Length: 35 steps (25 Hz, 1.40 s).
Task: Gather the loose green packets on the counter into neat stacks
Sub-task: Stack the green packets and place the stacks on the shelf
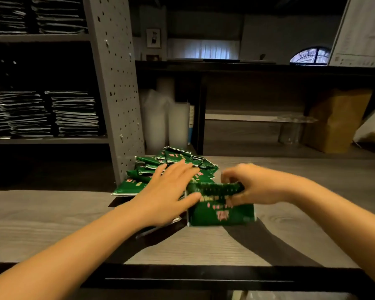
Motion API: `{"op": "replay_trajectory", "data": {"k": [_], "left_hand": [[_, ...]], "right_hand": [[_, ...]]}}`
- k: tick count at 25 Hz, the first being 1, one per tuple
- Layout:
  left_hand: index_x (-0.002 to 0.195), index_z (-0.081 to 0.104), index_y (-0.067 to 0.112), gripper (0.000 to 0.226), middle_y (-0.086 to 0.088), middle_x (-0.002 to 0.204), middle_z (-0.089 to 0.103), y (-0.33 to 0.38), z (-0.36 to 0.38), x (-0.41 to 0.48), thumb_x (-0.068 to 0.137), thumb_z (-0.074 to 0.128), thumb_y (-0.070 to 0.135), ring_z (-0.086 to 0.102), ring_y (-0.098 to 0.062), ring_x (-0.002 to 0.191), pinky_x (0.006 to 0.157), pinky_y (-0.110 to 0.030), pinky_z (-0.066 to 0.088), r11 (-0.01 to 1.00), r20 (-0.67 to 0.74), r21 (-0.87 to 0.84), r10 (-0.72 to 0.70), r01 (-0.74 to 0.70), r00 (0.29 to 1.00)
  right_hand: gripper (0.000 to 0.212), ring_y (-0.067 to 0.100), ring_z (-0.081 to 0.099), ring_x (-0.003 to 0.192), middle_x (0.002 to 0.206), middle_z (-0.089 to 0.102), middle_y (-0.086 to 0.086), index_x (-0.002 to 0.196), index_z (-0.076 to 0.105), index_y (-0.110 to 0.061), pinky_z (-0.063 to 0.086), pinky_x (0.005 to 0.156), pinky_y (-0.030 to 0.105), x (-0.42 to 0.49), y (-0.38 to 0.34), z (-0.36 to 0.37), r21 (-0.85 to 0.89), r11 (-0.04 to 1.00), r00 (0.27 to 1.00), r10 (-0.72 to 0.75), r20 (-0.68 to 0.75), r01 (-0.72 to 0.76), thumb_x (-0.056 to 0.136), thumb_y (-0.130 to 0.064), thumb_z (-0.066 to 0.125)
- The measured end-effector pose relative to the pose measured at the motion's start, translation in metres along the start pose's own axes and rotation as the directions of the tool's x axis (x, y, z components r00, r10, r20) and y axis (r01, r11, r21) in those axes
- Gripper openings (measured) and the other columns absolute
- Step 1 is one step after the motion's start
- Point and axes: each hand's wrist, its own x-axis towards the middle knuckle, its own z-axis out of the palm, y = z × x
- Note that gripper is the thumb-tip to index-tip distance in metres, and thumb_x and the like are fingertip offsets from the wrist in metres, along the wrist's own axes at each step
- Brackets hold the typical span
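Head view: a loose pile of green packets lies on the wood-grain worktop, at the foot of a perforated grey upright. Just in front of the pile, on its near-right side, a bundle of the same packets stands on edge on the worktop. The right hand grips the bundle's top edge, its fingers curled over it. They are blurred, so the exact hold is unclear. The left hand lies flat over the near part of the pile with its fingers straight and slightly spread, and its thumb rests against the bundle's left edge. Behind and left of the pile, shelves hold dark stacked packs.

The step in hand looks like squaring up a gathered bundle while the left hand reaches for more. Most of the pile looks ungathered. The next move probably calls for sliding a few packets off the pile with the flat hand, turning them to match, and keeping the bundle's edges flush so it does not splay.
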Motion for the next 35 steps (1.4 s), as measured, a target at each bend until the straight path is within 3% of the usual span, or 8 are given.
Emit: {"op": "replay_trajectory", "data": {"k": [4,8,12,14,21,26,31,35], "left_hand": [[0.15,0.003,0.025,0.072,0.003,0.155,0.022,0.001,-0.018,0.032,0.094,0.042,0.047,0.019,-0.017,0.141,0.116,-0.037,0.016,0.953,-0.178,-0.294,-0.125,0.069,0.976],[0.15,-0.005,0.026,0.081,-0.006,0.151,0.03,0.0,-0.025,0.07,0.093,0.051,0.04,0.034,-0.018,0.135,0.103,-0.029,0.029,0.706,-0.158,-0.702,-0.276,0.088,0.948],[0.149,-0.005,0.028,0.081,-0.006,0.133,0.054,0.001,-0.022,0.091,0.093,0.054,0.029,0.057,-0.004,0.103,0.077,-0.012,0.043,0.37,-0.167,-0.929,-0.389,-0.012,0.906],[0.148,0.001,0.028,0.075,-0.004,0.129,0.057,-0.005,-0.015,0.094,0.094,0.053,0.022,0.06,-0.006,0.104,0.074,-0.011,0.048,0.308,-0.213,-0.948,-0.438,-0.077,0.873],[0.141,0.022,0.029,0.063,-0.005,0.126,0.053,-0.037,-0.011,0.082,0.093,0.046,-0.002,0.059,-0.017,0.107,0.09,-0.03,0.053,0.526,-0.477,-0.836,-0.554,-0.157,0.683],[0.144,0.019,0.029,0.064,-0.008,0.121,0.057,-0.059,-0.016,0.075,0.093,0.048,0.002,0.061,-0.023,0.101,0.082,-0.033,0.053,0.518,-0.46,-0.85,-0.64,-0.097,0.615],[0.146,0.013,0.028,0.069,0.004,0.103,0.059,-0.063,-0.015,0.073,0.094,0.046,0.0,0.061,-0.009,0.085,0.062,-0.011,0.048,0.508,-0.439,-0.859,-0.664,-0.066,0.605],[0.146,0.014,0.026,0.067,0.006,0.1,0.059,-0.065,-0.015,0.072,0.093,0.046,0.0,0.059,-0.008,0.083,0.064,-0.017,0.045,0.497,-0.424,-0.867,-0.688,-0.043,0.589]], "right_hand": [[0.012,0.011,0.063,0.092,0.097,0.063,-0.003,0.093,0.055,-0.015,0.056,0.076,0.033,0.005,0.026,-0.023,0.349,0.937,0.967,0.071,-0.244,0.019,0.086,-0.015,0.065],[0.014,0.011,0.064,0.089,0.1,0.065,-0.001,0.102,0.057,-0.017,0.053,0.078,0.025,0.037,0.036,-0.015,0.689,0.697,0.804,0.287,-0.52,0.197,0.091,-0.008,0.056],[0.017,0.02,0.063,0.089,0.1,0.065,0.006,0.101,0.057,-0.019,0.052,0.079,0.04,0.078,0.021,0.001,0.874,0.346,0.796,0.39,-0.464,0.34,0.094,-0.006,0.048],[0.018,0.022,0.062,0.093,0.101,0.064,0.007,0.104,0.056,-0.018,0.051,0.085,0.042,0.093,0.009,0.007,0.877,0.304,0.813,0.349,-0.466,0.373,0.094,-0.005,0.048],[0.031,0.011,0.054,0.103,0.113,0.057,-0.003,0.13,0.048,-0.018,0.042,0.088,0.025,0.125,0.007,0.03,0.82,0.465,0.845,0.238,-0.478,0.333,0.1,-0.019,0.038],[0.053,0.018,0.033,0.13,0.136,0.036,0.004,0.143,0.037,-0.023,0.027,0.106,0.025,0.123,0.024,0.059,0.374,0.926,0.955,0.066,-0.288,0.048,0.094,-0.04,0.049],[0.055,0.016,0.034,0.134,0.148,0.033,-0.003,0.139,0.04,-0.03,0.032,0.106,0.032,0.109,0.026,0.057,0.194,0.98,0.96,0.006,-0.279,0.05,0.09,-0.051,0.051],[0.028,0.024,0.058,0.105,0.114,0.064,-0.005,0.12,0.056,-0.031,0.045,0.08,0.034,0.101,0.028,0.051,0.009,0.998,0.869,-0.046,-0.492,0.057,0.096,-0.041,0.044]]}}
